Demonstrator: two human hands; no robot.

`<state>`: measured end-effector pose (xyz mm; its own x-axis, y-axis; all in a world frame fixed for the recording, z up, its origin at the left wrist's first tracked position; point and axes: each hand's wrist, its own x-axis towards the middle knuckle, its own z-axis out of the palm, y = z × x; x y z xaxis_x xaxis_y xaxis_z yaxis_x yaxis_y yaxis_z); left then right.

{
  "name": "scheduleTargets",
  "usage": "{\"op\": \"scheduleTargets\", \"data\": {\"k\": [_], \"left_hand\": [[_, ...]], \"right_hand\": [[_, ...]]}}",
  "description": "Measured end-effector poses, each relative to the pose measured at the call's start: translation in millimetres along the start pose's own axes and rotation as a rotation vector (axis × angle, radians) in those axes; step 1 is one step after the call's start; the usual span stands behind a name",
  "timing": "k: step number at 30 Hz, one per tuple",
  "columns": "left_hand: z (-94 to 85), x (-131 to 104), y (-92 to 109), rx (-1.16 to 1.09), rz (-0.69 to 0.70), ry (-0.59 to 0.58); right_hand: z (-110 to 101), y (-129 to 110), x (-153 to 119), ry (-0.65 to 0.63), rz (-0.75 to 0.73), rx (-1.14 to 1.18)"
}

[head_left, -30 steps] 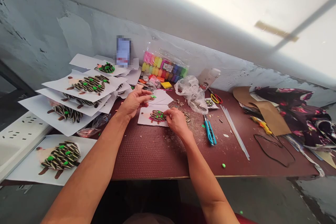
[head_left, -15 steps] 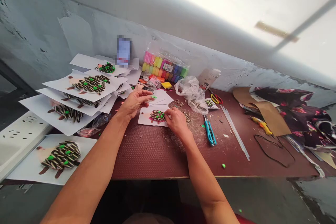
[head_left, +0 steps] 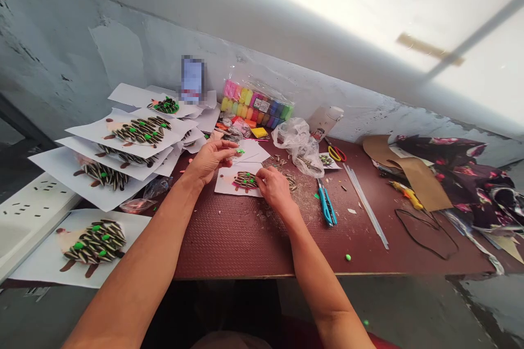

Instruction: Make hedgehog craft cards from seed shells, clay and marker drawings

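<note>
My left hand is closed in a pinch on a small lump of bright green clay, held above white paper. My right hand has its fingertips together at the right side of a hedgehog picture, whose body is made of striped sunflower seeds with green clay dots. Whatever those right fingertips hold, if anything, is hidden. Loose sunflower seeds lie on the table just beyond the right hand. Blank white paper lies behind the picture.
Finished-looking hedgehog pictures are stacked at left, with another picture nearer me. Behind sit a pack of coloured clay, a plastic bag and a white bottle. Rightward lie a teal utility knife, scissors and glue sticks.
</note>
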<state>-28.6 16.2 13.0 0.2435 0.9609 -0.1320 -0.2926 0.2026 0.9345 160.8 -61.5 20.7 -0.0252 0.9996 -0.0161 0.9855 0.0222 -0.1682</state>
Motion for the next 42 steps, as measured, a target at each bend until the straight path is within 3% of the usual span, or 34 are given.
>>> {"op": "scheduleTargets", "data": {"k": [14, 19, 24, 33, 42], "left_hand": [[0.1, 1.0, -1.1, 0.015, 0.048, -0.002], [7.6, 0.3, -2.7, 0.128, 0.115, -0.024], [15.6, -3.9, -7.0, 0.324, 0.165, -0.122], [21.8, -5.0, -19.3, 0.799, -0.004, -0.354], [26.7, -14.0, -8.0, 0.866, -0.008, -0.475]], "right_hand": [[0.0, -0.5, -2.0, -0.014, 0.017, -0.031], [1.1, 1.0, -1.6, -0.009, 0.008, -0.025], [1.8, 2.8, -1.7, -0.002, -0.002, -0.015], [1.7, 3.6, -1.1, -0.016, -0.008, -0.017], [0.8, 3.6, -2.1, -0.021, -0.005, -0.022]]}}
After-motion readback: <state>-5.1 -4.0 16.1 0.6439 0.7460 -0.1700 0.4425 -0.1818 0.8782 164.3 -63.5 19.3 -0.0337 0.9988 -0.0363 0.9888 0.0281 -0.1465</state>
